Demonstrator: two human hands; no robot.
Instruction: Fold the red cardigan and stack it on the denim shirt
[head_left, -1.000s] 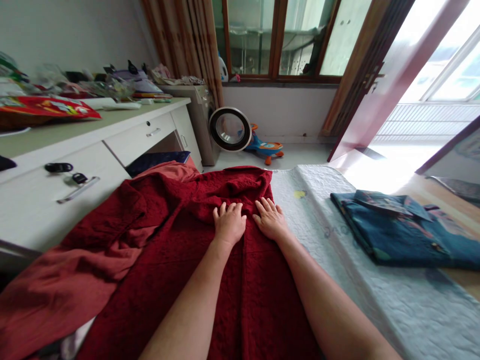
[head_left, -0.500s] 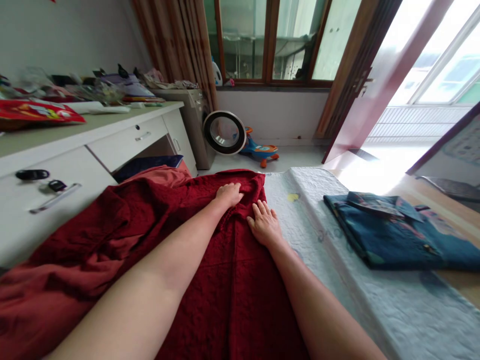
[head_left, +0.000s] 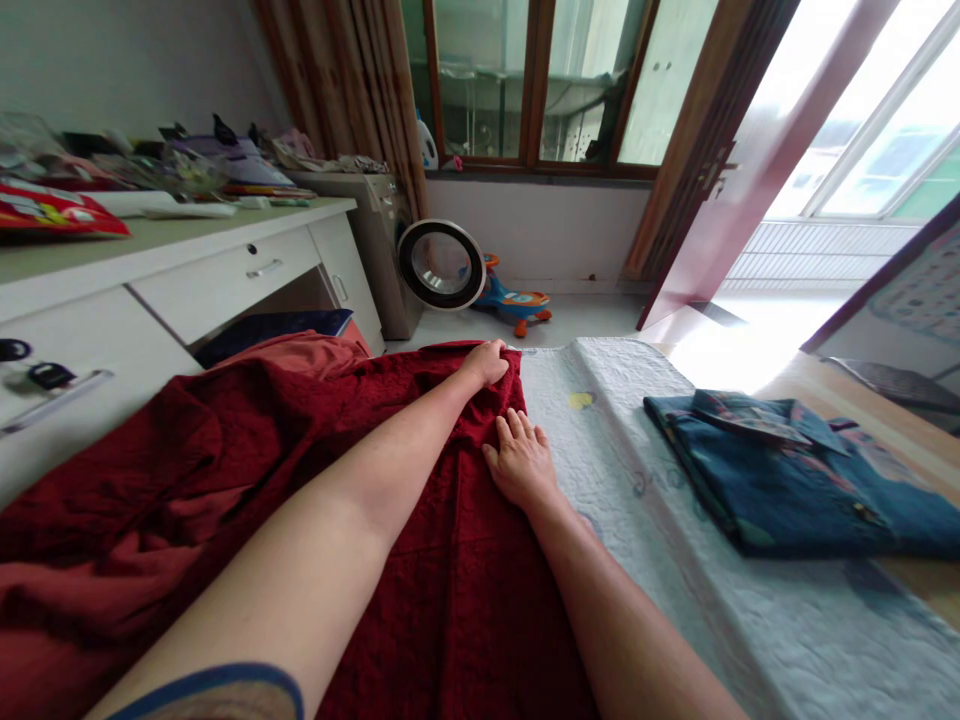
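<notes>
A dark red cloth [head_left: 409,600], with a lighter red side showing in its folds at the left, lies spread over the bed in front of me. My left hand [head_left: 489,362] is at its far right corner, fingers curled down and closed on the fabric. Just nearer to me, my right hand [head_left: 523,458] rests palm down along the cloth's right edge, fingers stretched out and slightly apart. Between the two hands the fabric is bunched in small wrinkles. A straight crease runs down the cloth toward me.
A folded blue denim garment [head_left: 795,490] lies on the right, partly on the pale quilted bed cover [head_left: 622,440]. At the left stands a cluttered white desk [head_left: 217,290]. Beyond are a washing machine with its round door [head_left: 442,264] open and a blue-orange ride-on toy [head_left: 517,300].
My left hand has moved forward and right to the cloth's far corner, and its fingers have curled in. My right hand stays flat on the cloth. The view has shifted slightly.
</notes>
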